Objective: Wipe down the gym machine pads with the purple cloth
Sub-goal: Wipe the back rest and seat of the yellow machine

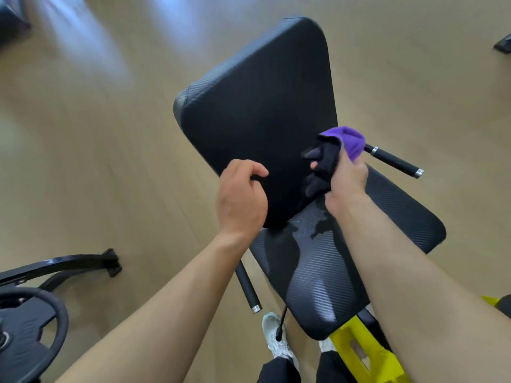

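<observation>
A: What's closest, down at the bottom?
B: A white shoe on the wooden floor, dark trouser legs, and the yellow frame of the machine. A black weight plate lies at the lower left.
A: And above that?
B: The seat pad, black and ribbed, with wet droplets and a damp patch near its far end. A black handle sticks out beside its left edge.
A: The hands?
B: The left hand is loosely curled, thumb and fingers pinching the lower left edge of the back pad. The right hand is clenched around the purple cloth, bunched up; the cloth sits at the back pad's lower right edge, just above where it meets the seat pad. Part of it hangs dark in shadow under the fingers.
A: Farther on?
B: The back pad tilts up and away. A second black handle pokes out to the right, behind the cloth.
</observation>
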